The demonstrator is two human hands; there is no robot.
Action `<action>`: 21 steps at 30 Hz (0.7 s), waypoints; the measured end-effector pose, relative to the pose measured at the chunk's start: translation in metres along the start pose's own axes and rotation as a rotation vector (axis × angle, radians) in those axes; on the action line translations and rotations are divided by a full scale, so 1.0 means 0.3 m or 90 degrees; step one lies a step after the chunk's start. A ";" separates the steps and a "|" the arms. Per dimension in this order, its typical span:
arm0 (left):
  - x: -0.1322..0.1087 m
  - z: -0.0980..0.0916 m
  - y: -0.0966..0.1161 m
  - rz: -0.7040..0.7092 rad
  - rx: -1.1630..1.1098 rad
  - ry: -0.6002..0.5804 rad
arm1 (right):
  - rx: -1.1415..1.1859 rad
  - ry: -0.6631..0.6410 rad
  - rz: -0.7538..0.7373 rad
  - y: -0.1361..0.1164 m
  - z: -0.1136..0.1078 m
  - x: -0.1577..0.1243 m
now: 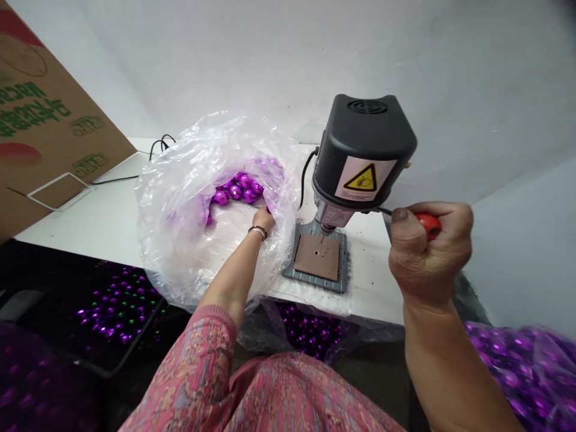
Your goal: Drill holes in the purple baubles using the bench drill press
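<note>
The plastic bag's rim (180, 180) hems in the left hand (264, 219), passable only through its wide mouth. The drill press (362, 150) stands between bag and right hand (429, 252), blocking the way across the worktop (369, 282).

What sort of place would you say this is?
It looks like a small bead or ornament workshop: a black benchtop drill press, a clear plastic bag of shiny purple faceted balls, and a dark tray holding more.

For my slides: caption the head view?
Left hand reaches into bagged purple baubles; right hand grips a red-handled tool by a bench drill.
</note>
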State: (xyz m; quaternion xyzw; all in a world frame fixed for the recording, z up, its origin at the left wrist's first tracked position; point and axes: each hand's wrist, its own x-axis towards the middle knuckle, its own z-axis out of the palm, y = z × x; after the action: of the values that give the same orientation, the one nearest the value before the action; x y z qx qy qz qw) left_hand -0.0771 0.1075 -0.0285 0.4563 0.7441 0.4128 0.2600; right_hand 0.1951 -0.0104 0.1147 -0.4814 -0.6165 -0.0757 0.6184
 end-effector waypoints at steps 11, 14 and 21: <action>-0.387 -0.275 0.041 0.077 -0.644 -0.287 | 0.022 0.007 0.009 -0.010 0.012 0.003; -0.526 -0.226 0.055 0.002 -0.682 -0.435 | 0.027 -0.019 0.022 -0.009 0.010 -0.001; -0.565 -0.001 0.056 -0.048 -0.453 -0.270 | 0.028 -0.060 0.014 0.007 0.013 -0.011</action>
State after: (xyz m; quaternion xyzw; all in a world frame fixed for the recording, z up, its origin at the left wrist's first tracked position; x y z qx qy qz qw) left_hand 0.0065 -0.0400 -0.0124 0.3853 0.5011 0.5310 0.5643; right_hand 0.1931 -0.0082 0.1100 -0.4778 -0.6409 -0.0327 0.5999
